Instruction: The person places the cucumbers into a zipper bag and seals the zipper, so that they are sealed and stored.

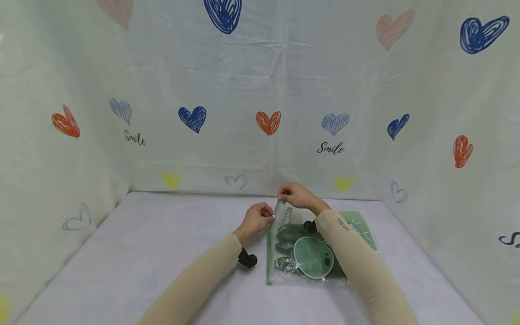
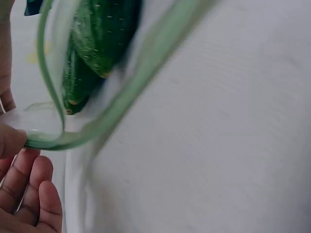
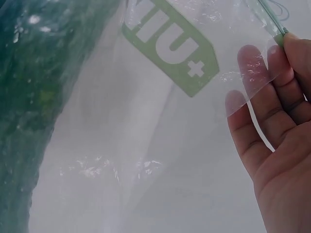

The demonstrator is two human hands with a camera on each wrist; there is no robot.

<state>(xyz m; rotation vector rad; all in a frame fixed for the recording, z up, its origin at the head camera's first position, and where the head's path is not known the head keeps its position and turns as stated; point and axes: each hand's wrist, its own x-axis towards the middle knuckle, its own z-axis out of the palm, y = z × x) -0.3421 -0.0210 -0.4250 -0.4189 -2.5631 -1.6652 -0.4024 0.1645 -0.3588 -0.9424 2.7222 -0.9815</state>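
A clear zip bag [image 1: 280, 275] with green trim and a round green printed face lies on the table, its mouth to the left. Several dark green cucumbers [image 2: 104, 39] are inside it. My left hand [image 1: 257, 217] pinches the green zip strip [image 2: 58, 141] between thumb and finger, beside a small white piece. Below that pinch the two strips of the mouth stand apart in the left wrist view. At the far corner, my right hand [image 1: 298, 196] pinches the end of the strip, its other fingers [image 3: 257, 77] behind the clear film.
The bag rests on a white-covered table [image 1: 183, 262], right of the middle. Behind it hangs a white curtain [image 1: 227, 153] printed with hearts. My right sleeve [image 1: 353, 248] passes over part of the bag.
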